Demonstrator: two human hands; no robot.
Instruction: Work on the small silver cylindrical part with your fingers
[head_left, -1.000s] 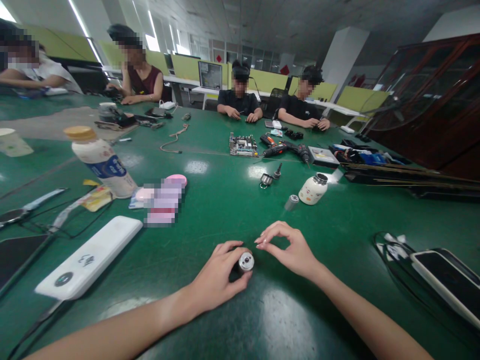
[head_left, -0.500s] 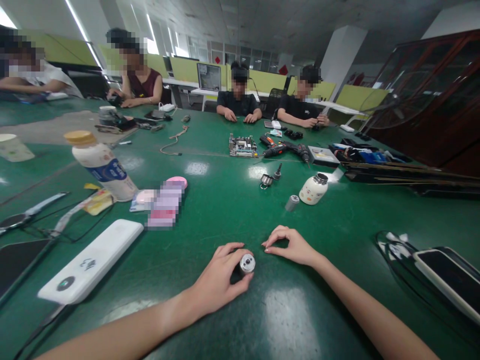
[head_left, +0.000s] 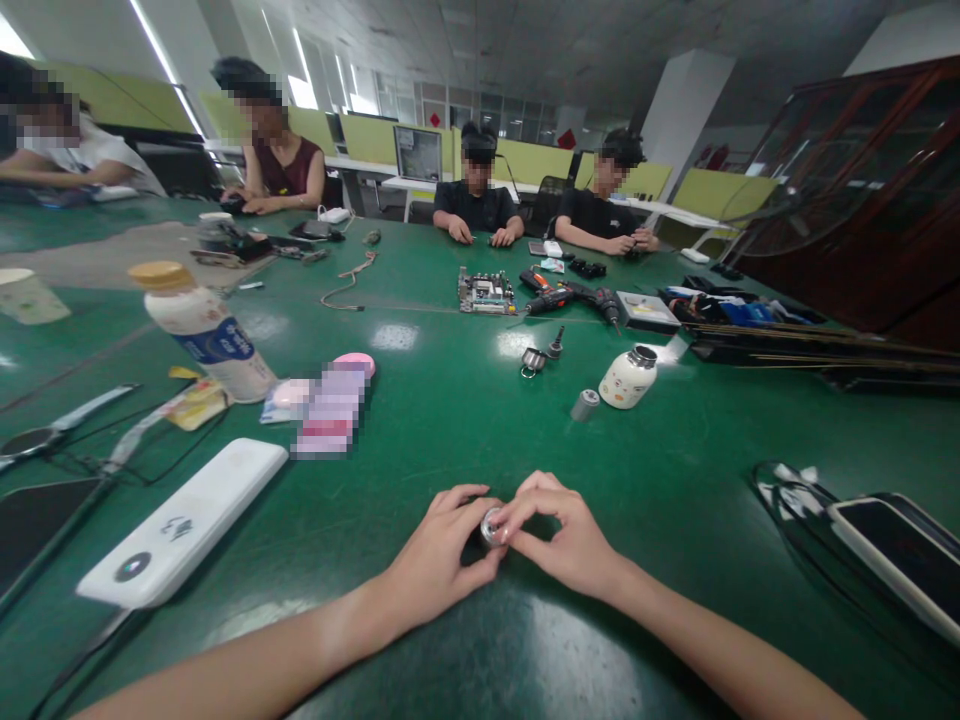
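A small silver metal cylinder (head_left: 491, 527), much like a little motor, stands on the green table (head_left: 420, 440). My left hand (head_left: 442, 545) is curled around its left side, with fingers behind and thumb in front. Over the cylinder's top face, my right hand (head_left: 559, 530) is closed in a pinch, thumb and forefinger together. Whatever sits between those fingertips is too small or hidden to make out. Farther off, a second silver cylinder (head_left: 586, 405) stands beside an open cream-coloured bottle (head_left: 628, 378) with small printed pictures.
A white power bank (head_left: 187, 525), a pink phone-shaped item (head_left: 334, 410) and a drink bottle (head_left: 206, 335) lie or stand left. A phone (head_left: 900, 550) with cables is right. Beyond are a circuit board (head_left: 487, 292), power drills (head_left: 555, 300) and several seated people.
My right hand has moved left and slightly down, bringing its pinched fingertips onto the top of the cylinder. My left hand and the cylinder have stayed in place.
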